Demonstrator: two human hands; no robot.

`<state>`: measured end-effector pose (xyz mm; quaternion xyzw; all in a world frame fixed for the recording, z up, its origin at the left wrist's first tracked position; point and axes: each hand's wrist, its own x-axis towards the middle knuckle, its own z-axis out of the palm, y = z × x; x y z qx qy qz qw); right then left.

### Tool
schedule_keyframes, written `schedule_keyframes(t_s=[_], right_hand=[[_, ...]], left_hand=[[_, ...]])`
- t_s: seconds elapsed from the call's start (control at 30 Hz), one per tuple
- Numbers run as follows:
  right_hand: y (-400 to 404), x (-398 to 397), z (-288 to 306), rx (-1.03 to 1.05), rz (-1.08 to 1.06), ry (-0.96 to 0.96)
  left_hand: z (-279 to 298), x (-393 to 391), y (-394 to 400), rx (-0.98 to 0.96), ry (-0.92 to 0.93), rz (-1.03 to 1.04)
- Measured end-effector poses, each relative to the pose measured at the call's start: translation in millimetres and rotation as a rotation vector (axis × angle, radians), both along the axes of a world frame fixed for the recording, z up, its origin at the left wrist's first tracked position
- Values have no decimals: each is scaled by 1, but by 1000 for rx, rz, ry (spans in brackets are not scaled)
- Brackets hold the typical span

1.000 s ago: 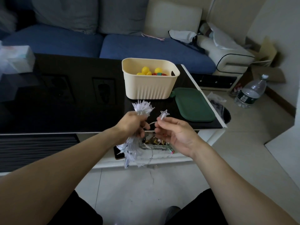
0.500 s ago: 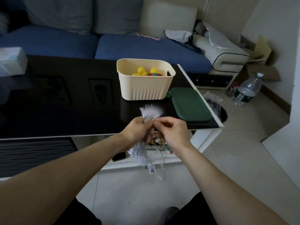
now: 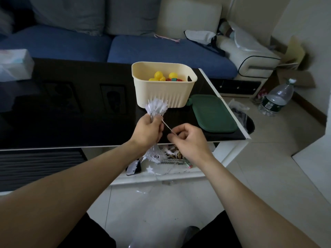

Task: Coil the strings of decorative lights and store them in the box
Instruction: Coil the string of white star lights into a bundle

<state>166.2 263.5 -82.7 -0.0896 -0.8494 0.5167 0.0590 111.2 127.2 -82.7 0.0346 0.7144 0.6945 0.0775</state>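
Head view: the left hand (image 3: pixel 146 130) grips the bundle of star lights (image 3: pixel 156 107) above the table (image 3: pixel 71 111), so coils stay together. The right hand (image 3: pixel 188 138) pinches the wire (image 3: pixel 166 126), probably for the next loop. The box (image 3: pixel 163 86) waits open behind.

Place: I am looking at a home living room.
Seating: a blue sofa (image 3: pixel 161 51) with grey cushions (image 3: pixel 100 13) runs along the far side.
Table: a glossy black coffee table (image 3: pixel 71 111) stands before it.
Floor: pale tiles (image 3: pixel 268 167), with a plastic water bottle (image 3: pixel 276 98) and cardboard box (image 3: pixel 295 77) nearby.
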Motion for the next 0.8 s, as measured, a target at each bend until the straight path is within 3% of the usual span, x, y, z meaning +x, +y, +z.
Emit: schedule_keyframes(t_s=[0.17,0.33,0.43,0.53,0.63,0.8], right_hand=[[9,0,3,22,70,-22],[18,-1,6,290,134,-149],[21,4,4,69,277,-345],[25,7,-1,-79,377,-422],[30,3,-3,-34,319,-446],[45,5,-3,125,294,-449]], left_hand=[[2,-11,-10,-2,13,101],[4,-12,-22,30,-24,135],[13,-10,-24,195,-120,168],[21,-12,-26,390,-234,244],[21,-20,-32,497,-303,304],[20,-25,-40,431,-301,269]])
